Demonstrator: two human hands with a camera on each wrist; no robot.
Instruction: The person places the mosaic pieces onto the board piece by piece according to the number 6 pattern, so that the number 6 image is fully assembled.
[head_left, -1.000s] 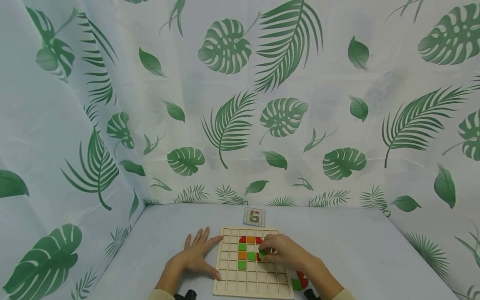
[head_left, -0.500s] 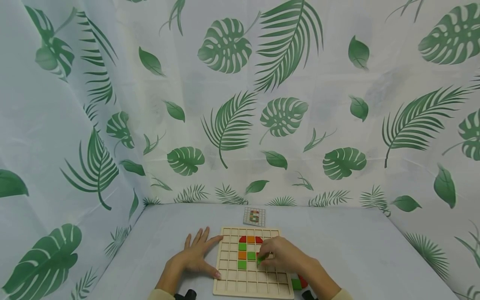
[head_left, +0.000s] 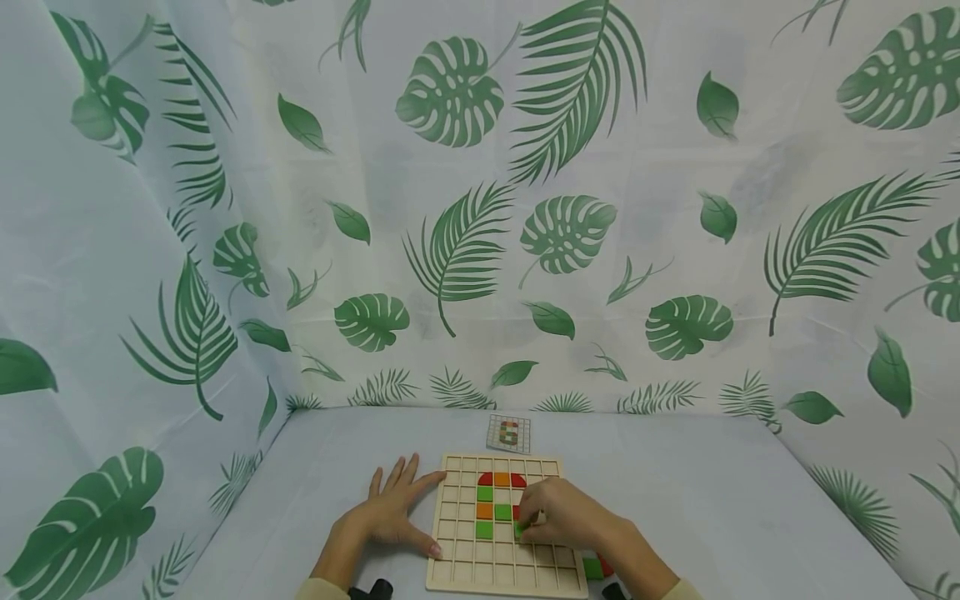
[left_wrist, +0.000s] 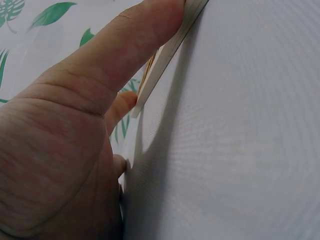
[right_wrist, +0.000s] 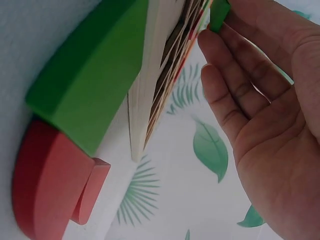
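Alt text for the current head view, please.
A right hand pinches a green block at a wooden grid board bearing red, orange and green tiles; the left hand, fingers spread, touches the board's left edge. A small patterned card lies beyond the board; loose red and green blocks lie by its near right corner.

The left hand (head_left: 392, 512) and the right hand (head_left: 568, 515) are bare. The left sleeve (head_left: 322, 590) is pale yellow, and so is the right sleeve (head_left: 684, 590). Near the left wrist is a little black part (head_left: 381, 590) with a round end. Another black part (head_left: 614, 591) is near the right wrist.
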